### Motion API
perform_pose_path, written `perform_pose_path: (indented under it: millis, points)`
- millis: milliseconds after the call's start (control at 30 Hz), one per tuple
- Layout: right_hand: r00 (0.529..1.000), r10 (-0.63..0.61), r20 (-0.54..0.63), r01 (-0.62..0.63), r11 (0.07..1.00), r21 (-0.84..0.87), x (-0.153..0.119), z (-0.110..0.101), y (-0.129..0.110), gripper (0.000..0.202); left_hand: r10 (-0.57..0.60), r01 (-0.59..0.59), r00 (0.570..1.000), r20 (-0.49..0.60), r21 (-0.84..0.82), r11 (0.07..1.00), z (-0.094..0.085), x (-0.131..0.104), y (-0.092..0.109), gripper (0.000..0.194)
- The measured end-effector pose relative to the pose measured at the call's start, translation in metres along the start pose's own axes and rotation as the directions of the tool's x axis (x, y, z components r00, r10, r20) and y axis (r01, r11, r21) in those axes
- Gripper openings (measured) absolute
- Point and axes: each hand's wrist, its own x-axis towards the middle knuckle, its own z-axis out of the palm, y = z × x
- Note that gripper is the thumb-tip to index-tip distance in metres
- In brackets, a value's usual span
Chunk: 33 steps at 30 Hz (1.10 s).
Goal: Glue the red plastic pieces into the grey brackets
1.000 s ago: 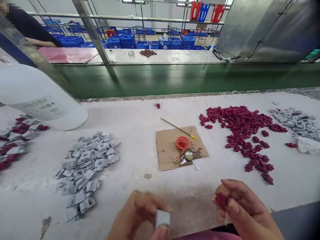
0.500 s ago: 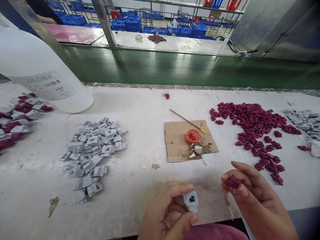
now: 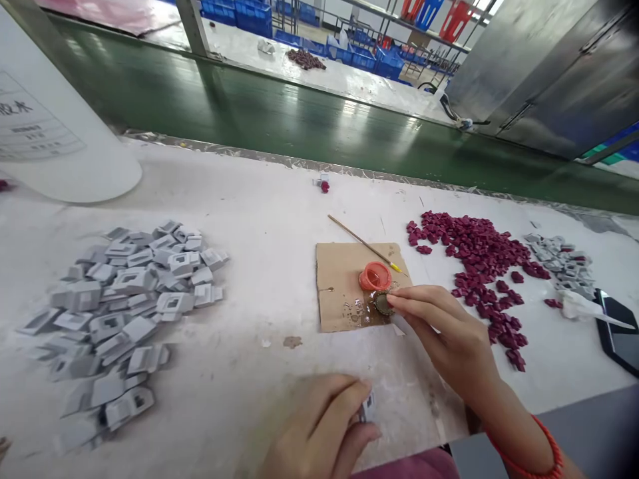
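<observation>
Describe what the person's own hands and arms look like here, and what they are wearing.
Both hands are bare: no gloves and no rings that can be seen. The right hand leads into a bare forearm with no sleeve, and a thin red-orange bracelet circles it near the picture's lower edge. The left hand shows only fingers and knuckles; its wrist is out of view.

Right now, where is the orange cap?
In the head view, the orange cap sits on the cardboard square at centre, just beyond the right hand's fingertips and beside the thin stick.
</observation>
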Motion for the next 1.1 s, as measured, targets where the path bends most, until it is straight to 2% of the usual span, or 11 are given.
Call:
perform_pose_path:
  millis: [100, 200, 400, 633, 733, 800, 900, 1000, 1100]
  points:
    - [1.000, 0.004, 0.016, -0.004, 1.000, -0.006, 0.001, 0.001, 0.000, 0.026, 0.072, -0.073, 0.997, 0.031, 0.049, 0.996, -0.001, -0.001, -0.006, 0.022]
    - [0.999, 0.036, -0.008, -0.036, 0.999, -0.037, 0.000, 0.002, -0.001, 0.025, 0.141, -0.142, 0.990, 0.010, 0.097, 0.985, -0.001, -0.001, -0.008, 0.023]
    - [0.997, 0.056, -0.044, -0.058, 0.996, -0.064, -0.002, 0.005, -0.002, 0.023, 0.134, -0.125, 0.990, -0.036, 0.186, 0.975, -0.001, 0.001, -0.002, 0.019]
    - [0.998, 0.036, -0.047, -0.036, 0.999, -0.007, -0.006, 0.003, -0.003, 0.030, 0.106, -0.100, 0.993, -0.056, 0.090, 0.991, -0.006, 0.004, -0.003, 0.021]
    - [0.981, 0.135, -0.140, -0.124, 0.989, 0.082, -0.013, 0.000, -0.013, 0.032, 0.093, -0.089, 0.994, -0.053, 0.071, 0.994, -0.007, 0.005, -0.004, 0.023]
    - [0.944, 0.279, -0.176, -0.240, 0.947, 0.216, -0.021, 0.000, -0.025, 0.034, 0.078, -0.075, 0.996, -0.047, 0.066, 0.995, -0.007, 0.006, -0.004, 0.023]
    - [0.885, 0.457, -0.090, -0.372, 0.810, 0.453, -0.035, 0.003, -0.044, 0.031, 0.036, -0.033, 0.998, -0.048, 0.064, 0.997, -0.008, 0.006, -0.003, 0.021]
    - [0.883, 0.469, -0.010, -0.369, 0.708, 0.602, -0.049, 0.010, -0.057, 0.023, 0.018, -0.016, 0.999, -0.039, 0.051, 0.999, -0.010, 0.005, -0.002, 0.019]
    - [0.882, 0.471, 0.004, -0.372, 0.691, 0.620, -0.058, 0.019, -0.064, 0.024, -0.001, 0.002, 0.999, -0.052, 0.025, 1.000, -0.011, 0.004, 0.000, 0.019]
